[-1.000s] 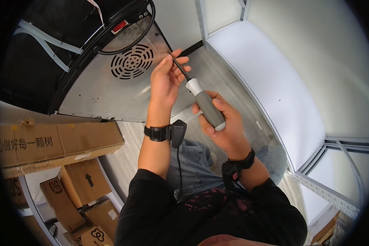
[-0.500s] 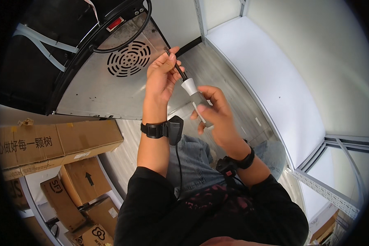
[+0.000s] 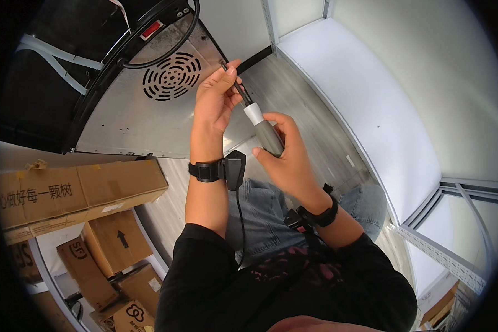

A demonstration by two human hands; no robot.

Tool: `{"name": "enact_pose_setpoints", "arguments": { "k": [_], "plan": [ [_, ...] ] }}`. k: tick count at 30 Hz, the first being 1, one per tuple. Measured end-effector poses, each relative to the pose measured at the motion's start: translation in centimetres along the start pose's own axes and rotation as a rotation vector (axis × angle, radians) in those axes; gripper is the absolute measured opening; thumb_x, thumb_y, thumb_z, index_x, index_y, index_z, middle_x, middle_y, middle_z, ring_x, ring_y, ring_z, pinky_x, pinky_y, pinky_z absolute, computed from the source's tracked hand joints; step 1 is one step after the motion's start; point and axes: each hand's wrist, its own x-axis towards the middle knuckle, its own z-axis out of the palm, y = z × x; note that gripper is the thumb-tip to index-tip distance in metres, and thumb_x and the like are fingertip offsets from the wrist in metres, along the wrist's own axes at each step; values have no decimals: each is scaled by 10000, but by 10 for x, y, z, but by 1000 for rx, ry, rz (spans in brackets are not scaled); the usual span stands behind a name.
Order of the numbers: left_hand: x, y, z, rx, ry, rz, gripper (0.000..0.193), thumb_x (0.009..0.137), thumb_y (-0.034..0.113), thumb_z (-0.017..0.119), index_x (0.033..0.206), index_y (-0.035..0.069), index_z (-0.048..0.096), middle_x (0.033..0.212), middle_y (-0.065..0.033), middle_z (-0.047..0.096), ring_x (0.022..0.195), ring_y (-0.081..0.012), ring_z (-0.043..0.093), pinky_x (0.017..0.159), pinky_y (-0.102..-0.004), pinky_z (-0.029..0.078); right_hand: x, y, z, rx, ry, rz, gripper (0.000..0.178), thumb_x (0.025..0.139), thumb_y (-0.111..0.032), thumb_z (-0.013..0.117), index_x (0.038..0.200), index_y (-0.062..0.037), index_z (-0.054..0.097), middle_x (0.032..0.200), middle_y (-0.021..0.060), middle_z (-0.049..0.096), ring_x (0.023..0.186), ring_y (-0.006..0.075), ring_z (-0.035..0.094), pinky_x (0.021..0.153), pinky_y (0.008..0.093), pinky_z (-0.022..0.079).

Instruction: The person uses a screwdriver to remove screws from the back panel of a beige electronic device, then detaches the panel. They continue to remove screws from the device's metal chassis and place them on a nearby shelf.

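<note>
A screwdriver [image 3: 268, 136] with a grey handle, a white collar and a dark shaft slants between my two hands. Its tip points up and left, at the right edge of a metal panel [image 3: 116, 116] on a black machine; whether it touches a screw is too small to tell. My left hand [image 3: 214, 95] pinches the shaft near the tip, thumb against fingers. Around the handle's lower end curls my right hand [image 3: 293, 163], thumb on its near side and index finger up by the collar. Part of the handle is hidden by the right hand's fingers.
The panel has a round slotted vent [image 3: 171, 76], with a black cable [image 3: 166, 62] looping above it and a red switch [image 3: 151, 30]. Cardboard boxes [image 3: 119, 185] are stacked at left. White shelving [image 3: 365, 105] on a metal frame runs along the right.
My right hand has shifted its hold on the handle: the thumb now lies lower and left, and the handle's pale stripe no longer shows. The left hand still pinches the shaft.
</note>
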Motion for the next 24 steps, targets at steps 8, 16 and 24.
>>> {"name": "enact_pose_setpoints", "arguments": {
  "k": [8,16,24],
  "plan": [
    [3,1,-3,-76,-13,-33,269,923,163,544,1130,-3,588,793,-52,638,654,-128,616,564,-226,512,9,-23,-18,722,-177,595,512,816,-44,609,1272,-53,378,983,98,505,719,122,556,469,226,478],
    [2,1,-4,137,-6,-8,345,922,223,554,1179,-7,559,748,2,552,651,-100,540,590,-227,465,2,2,1,346,-97,366,465,825,-68,603,1236,-33,390,960,98,507,687,113,556,464,234,475],
    [1,2,2,97,19,-20,330,925,217,548,1170,-4,565,750,-3,572,650,-106,551,579,-222,455,5,2,2,256,-75,346,389,869,-152,545,1220,-43,418,863,108,584,660,185,586,450,252,463]
  ]
}}
